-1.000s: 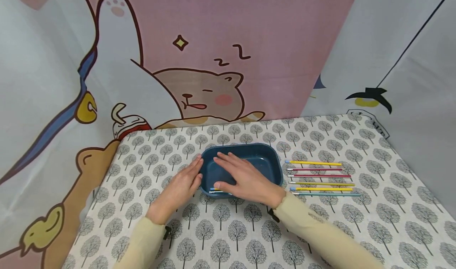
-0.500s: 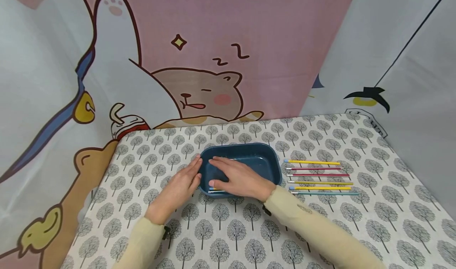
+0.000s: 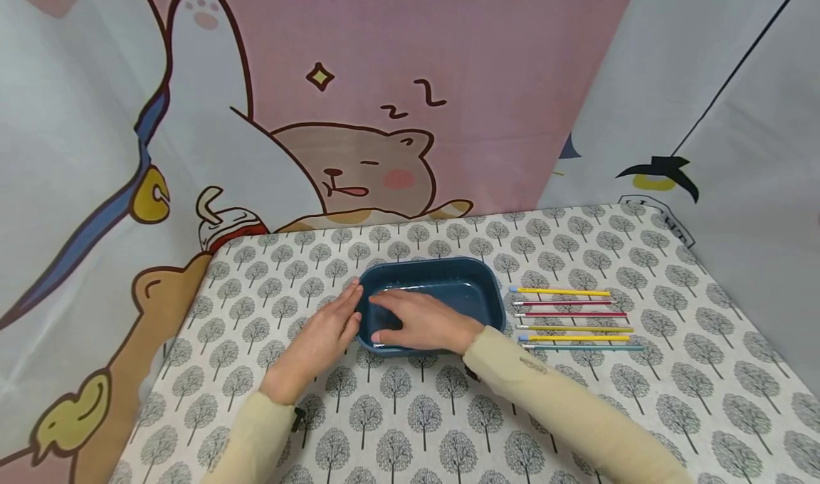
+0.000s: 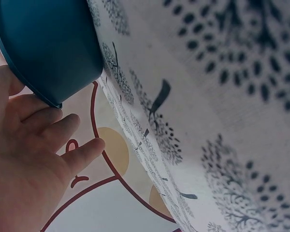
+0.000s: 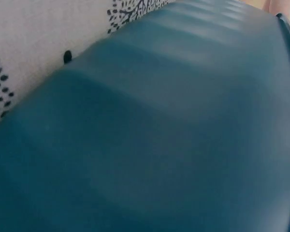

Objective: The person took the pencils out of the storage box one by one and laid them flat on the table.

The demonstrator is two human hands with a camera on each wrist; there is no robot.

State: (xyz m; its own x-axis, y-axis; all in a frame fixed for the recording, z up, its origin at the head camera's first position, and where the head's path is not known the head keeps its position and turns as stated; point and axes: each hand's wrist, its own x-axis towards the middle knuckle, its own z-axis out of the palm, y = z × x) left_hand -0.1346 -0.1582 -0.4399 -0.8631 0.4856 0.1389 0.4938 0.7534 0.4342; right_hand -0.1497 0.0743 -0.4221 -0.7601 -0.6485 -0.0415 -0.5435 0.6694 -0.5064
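Note:
A dark blue rectangular plastic bin [image 3: 477, 274] with rounded corners stands on the table. My left hand [image 3: 322, 339] rests against the bin's left end, fingers straight; in the left wrist view those fingers [image 4: 82, 153] reach along and past its rim. My right hand [image 3: 423, 320] is inside the bin, palm down, with thumb and forefinger apart and fingers bent toward the floor. A pencil end [image 3: 379, 345] shows below the right thumb along the near wall; the rest of it is hidden under the hand. The right wrist view shows mostly the bin's blue outer wall [image 5: 145, 125].
Right of the bin, several pencils lie side by side, among them a yellow pencil [image 3: 560, 292], a dark red pencil [image 3: 570, 315] and a teal pencil [image 3: 589, 347]. The tablecloth [image 3: 423, 413] has a tree print. A cartoon curtain [image 3: 512, 78] hangs behind the table.
My right hand has moved left and lower into the bin, its fingers bending more. My left hand stays at the bin's left end. The pencils on the table keep their places.

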